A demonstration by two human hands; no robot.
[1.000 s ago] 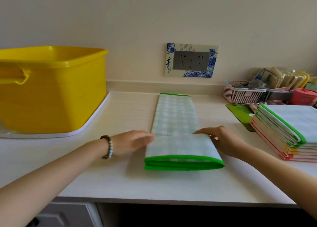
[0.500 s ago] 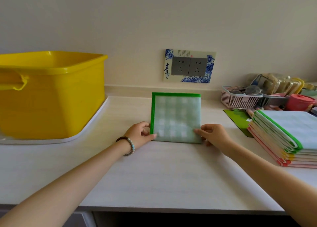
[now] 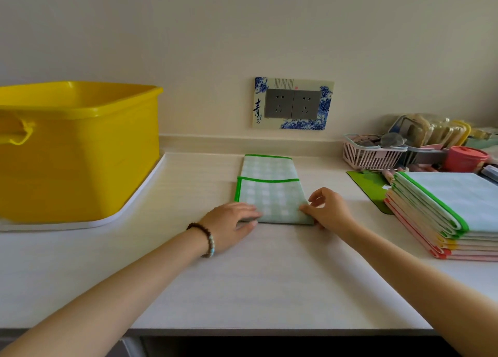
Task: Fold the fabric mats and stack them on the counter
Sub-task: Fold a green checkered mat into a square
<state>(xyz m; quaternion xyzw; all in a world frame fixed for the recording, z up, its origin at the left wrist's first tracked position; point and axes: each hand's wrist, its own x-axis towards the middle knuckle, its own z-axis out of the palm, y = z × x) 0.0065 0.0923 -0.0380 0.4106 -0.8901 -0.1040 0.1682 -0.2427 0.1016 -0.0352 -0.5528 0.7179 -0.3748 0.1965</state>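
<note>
You have one legible item: the decorative surround (image 3: 293,83) framing the wall sockets (image 3: 292,103). A big black brush character 青 sits on its left side. The smaller characters just beside it are too small to confirm. The fine vertical script along its top edge and the small red seal mark are unreadable.

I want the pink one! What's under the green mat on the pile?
Under the green mat lie folded mats edged yellow, then pink. Only their edges show; their faces are covered.
</note>
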